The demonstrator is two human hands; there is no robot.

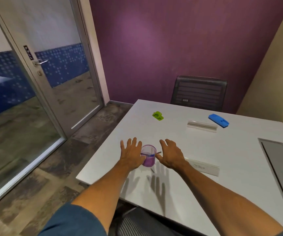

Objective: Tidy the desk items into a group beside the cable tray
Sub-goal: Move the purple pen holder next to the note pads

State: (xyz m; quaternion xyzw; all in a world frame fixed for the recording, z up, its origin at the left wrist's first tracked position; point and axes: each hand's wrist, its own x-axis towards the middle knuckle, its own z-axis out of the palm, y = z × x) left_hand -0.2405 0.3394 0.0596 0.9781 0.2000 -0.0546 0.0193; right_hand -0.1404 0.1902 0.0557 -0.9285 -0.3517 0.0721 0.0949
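Because the small purple see-through plastic cup (148,157) looks thin and light, I think it will lift easily but tip easily too (a pen or two lean inside and could fall out). It stands near the front left of the white table (231,150), well apart from the grey cable tray (277,160) on the right. My left grip (131,155) and right grip (171,156) are on each side of it, both wide open with fingers spread, holding nothing. I cannot tell if the left one touches the cup. I would hold it gently around its middle, since smooth plastic can slip. The table top looks flat and smooth. A clear plastic ruler (203,166) lies beside my right grip. A black chair (199,91) stands at the far end by a purple wall (171,40), and a glass door (55,79) is on the left.
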